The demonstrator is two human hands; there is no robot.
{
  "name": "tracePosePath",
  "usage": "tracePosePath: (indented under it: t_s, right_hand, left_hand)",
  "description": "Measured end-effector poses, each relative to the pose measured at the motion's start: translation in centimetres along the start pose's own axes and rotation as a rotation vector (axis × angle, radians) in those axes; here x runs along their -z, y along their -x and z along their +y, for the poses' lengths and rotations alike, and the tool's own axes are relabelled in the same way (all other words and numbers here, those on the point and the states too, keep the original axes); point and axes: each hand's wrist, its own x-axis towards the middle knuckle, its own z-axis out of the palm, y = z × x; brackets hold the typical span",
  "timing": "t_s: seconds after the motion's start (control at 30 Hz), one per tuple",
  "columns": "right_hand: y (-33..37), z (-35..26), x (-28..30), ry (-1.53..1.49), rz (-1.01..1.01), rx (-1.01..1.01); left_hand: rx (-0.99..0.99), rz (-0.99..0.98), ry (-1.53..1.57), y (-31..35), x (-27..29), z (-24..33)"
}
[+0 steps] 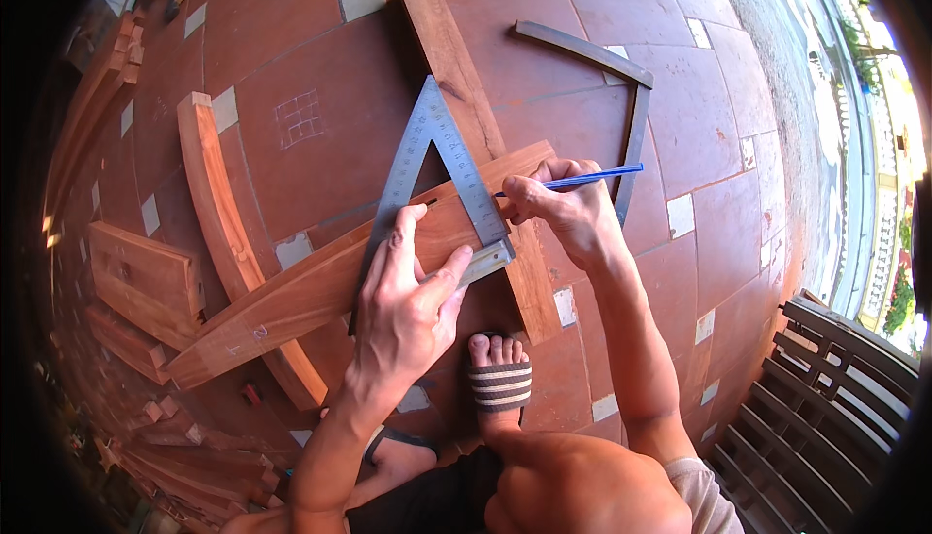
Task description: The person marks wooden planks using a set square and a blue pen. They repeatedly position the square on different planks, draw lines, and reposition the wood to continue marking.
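A triangular metal square (453, 150) with ruled markings lies across a wooden board (291, 291), its thick edge against the board's near side. My left hand (403, 306) grips the square, with thumb and fingers pressing it to the wood. In my right hand (573, 209) is a blue pen (597, 177), pinched so that its tip meets the board beside the square's right-hand edge. The board slants up to the right and has pencil-like marks near its left end. Part of the square is hidden under my left hand.
Two timbers, one at left (228, 209) and one near the middle (447, 44), lie under the board on the tiled floor (291, 78). An L-shaped metal square (587, 51) lies beyond my right hand. Wooden blocks (146, 267) sit at left; a dark slatted bench (825, 408) stands lower right.
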Motion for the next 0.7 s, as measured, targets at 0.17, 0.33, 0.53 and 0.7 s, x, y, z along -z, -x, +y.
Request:
tracePosePath:
  t_s: [0.17,0.33,0.53,0.7]
  right_hand:
    - [-0.5,0.0,-0.1,0.014,0.003,-0.039]
    - [-0.9,0.4,-0.3,0.001,0.008,-0.032]
    - [-0.9,0.1,0.0,-0.139,-0.03,-0.099]
    - [0.2,0.8,1.5,-0.312,-0.011,-0.081]
  left_hand:
    - [0.002,0.006,0.004,0.3,0.1,-0.1]
    - [-0.011,0.194,0.118,1.2,2.2,0.2]
    - [0.558,0.69,0.87,4.3,5.0,1.0]
    - [1.009,0.753,1.458,7.6,3.4,3.6]
